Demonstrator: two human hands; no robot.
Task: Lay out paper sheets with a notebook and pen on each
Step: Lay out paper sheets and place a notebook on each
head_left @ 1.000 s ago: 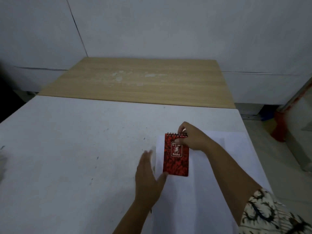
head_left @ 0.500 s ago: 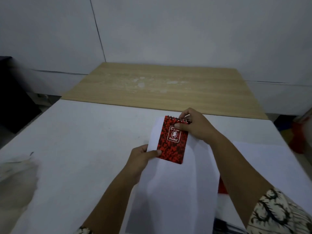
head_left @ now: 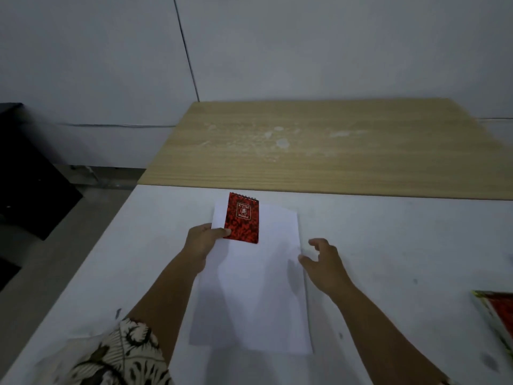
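Here, one small red notebook (head_left: 242, 218) with a spiral binding along its top edge lies on the far left part of one white paper sheet (head_left: 258, 287), its top edge jutting slightly past the sheet's far edge. The cover carries a dark mottled pattern and a white-framed label with an emblem; the writing on it is too small to read. The left hand (head_left: 204, 241) pinches the sheet's left edge together with the notebook's lower left corner, thumb on top, so that grip is clamped on both paper and notebook. The right hand (head_left: 323, 262) sits at the sheet's right edge with fingers spread and loosely bent, holding nothing; whether its fingertips touch the paper I cannot tell. The sheet lies lengthwise away from the person on a white counter (head_left: 388, 245) that is speckled with small dark marks. At the right border of the view, one more red item (head_left: 497, 315) with a pale edge shows on the counter, cut off by the frame. A patterned black-and-cream sleeve (head_left: 122, 357) covers the left arm near the bottom. Beyond the white counter, touching its far edge, stands one wood-grain counter (head_left: 319, 151) with pale smudges, backed by a grey wall (head_left: 305, 45). A dark object (head_left: 25, 168) stands at the left.
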